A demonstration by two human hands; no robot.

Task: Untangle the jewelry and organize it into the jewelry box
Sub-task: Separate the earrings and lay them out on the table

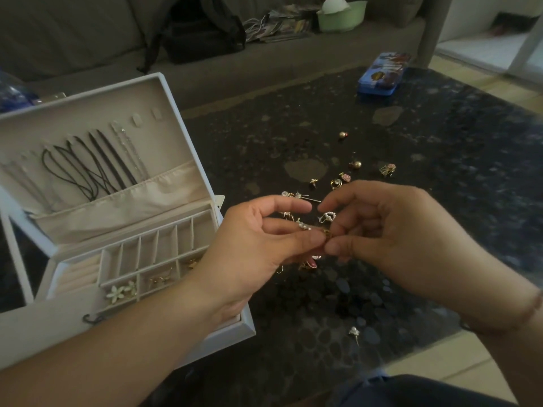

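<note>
The white jewelry box stands open at the left, with black and silver necklaces hanging inside its lid. A flower earring and gold pieces lie in its front compartments. Over the dark table my left hand and my right hand meet and together pinch a small gold piece. A pearl heart earring lies just behind the fingertips. Several loose earrings are scattered on the table beyond my hands. One pearl earring lies nearer to me.
The dark patterned glass table holds a blue tin case at the far right. Behind it a grey sofa carries a black backpack, papers and a green bowl. Tiled floor shows at the right.
</note>
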